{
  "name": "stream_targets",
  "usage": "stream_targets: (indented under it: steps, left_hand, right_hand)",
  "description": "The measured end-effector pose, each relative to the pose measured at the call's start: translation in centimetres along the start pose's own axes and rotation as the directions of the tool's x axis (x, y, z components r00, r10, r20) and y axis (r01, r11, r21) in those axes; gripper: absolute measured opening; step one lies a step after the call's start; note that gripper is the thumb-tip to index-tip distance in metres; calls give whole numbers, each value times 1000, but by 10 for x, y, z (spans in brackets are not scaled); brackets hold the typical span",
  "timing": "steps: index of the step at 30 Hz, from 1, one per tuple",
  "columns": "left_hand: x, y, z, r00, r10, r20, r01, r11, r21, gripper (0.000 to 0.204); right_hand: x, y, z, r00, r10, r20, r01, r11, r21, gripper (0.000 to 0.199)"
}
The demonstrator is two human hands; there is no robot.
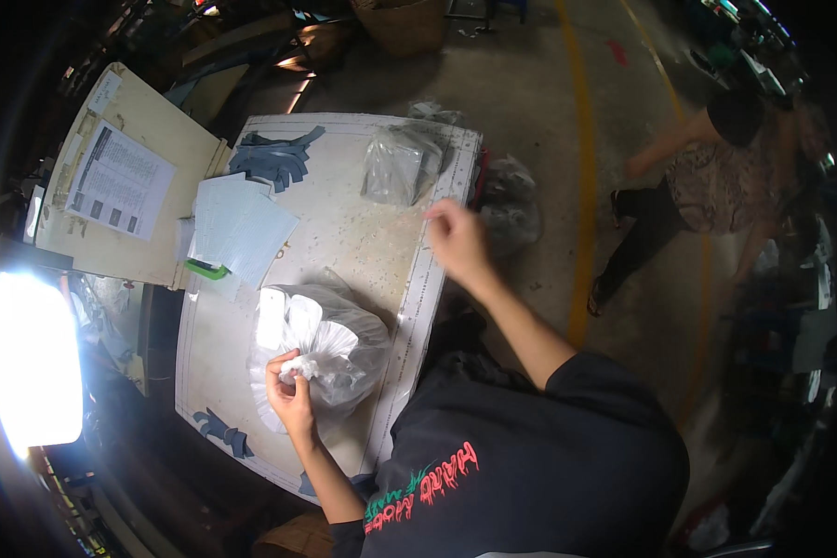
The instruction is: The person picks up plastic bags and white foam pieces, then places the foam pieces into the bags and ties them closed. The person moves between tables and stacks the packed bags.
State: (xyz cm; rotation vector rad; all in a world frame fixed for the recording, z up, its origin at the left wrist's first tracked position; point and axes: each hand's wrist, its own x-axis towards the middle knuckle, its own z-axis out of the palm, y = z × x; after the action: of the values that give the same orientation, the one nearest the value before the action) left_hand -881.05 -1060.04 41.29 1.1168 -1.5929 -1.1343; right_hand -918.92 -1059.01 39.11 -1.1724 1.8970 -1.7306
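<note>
A clear plastic bag (367, 325) with white rounded pieces (304, 321) inside stands on the near part of the table. My left hand (291, 395) is closed round the bag's gathered, twisted neck, thumb and fingers pinching the crumpled plastic. Above the table's right edge, apart from the bag, I have my right hand (458, 244) raised with its fingers curled in. It is slightly blurred, and whatever it may hold cannot be made out. Nearest to that hand lies a second clear bag (400, 167) with greyish contents, at the table's far right.
Dark grey fabric strips (274, 158) lie at the table's far side, more (223, 434) at its near left. Pale sheets (237, 228) sit beside a green-edged tool (206, 270). A board (130, 177) bears a printed paper. A person (707, 177) is on the right.
</note>
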Motion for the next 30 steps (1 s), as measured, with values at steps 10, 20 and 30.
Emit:
stream_targets:
  steps: [10,20,30]
  left_hand:
    - [15,-16,5,981,-43,-191,45,999,6,20]
    - [18,-1,24,958,-68,-278,46,995,-85,26]
    - [6,-3,10,988,-135,-79,125,984,-127,17]
  right_hand:
    - [-7,194,-102,755,649,88,-477,636,-607,39]
    - [-59,-105,36,709,-97,699,-3,990,141,34]
    - [-103,-127,111,642,-189,743,343,938,-57,39]
